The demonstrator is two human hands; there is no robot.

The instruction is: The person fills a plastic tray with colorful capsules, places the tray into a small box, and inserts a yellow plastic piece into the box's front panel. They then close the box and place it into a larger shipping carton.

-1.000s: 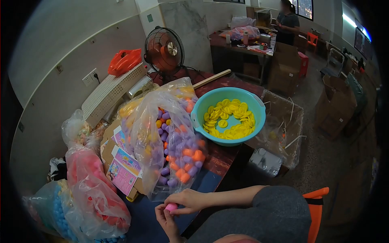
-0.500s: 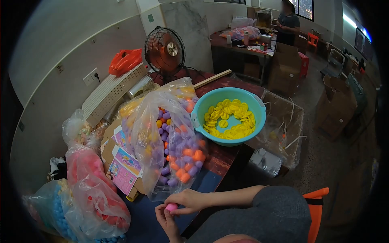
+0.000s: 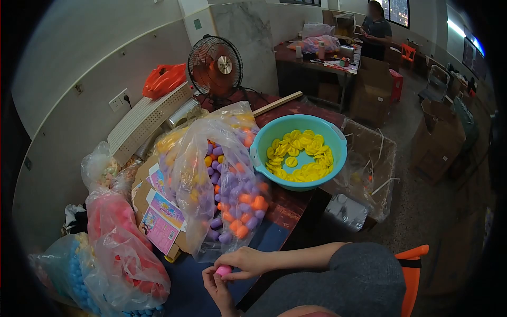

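Note:
At the table's front edge, both hands meet around a small pink plastic capsule. My left hand pinches it from below and the left. From above, my right hand closes its fingers on the same piece. Just beyond the hands lies a clear plastic bag, its mouth open, filled with purple capsules and orange capsules. Behind and to the right stands a turquoise basin holding many flat yellow discs.
Printed cards on cardboard and bags of pink pieces and blue pieces sit to the left. A fan and wooden stick are behind. A lined carton stands right; a person is far off.

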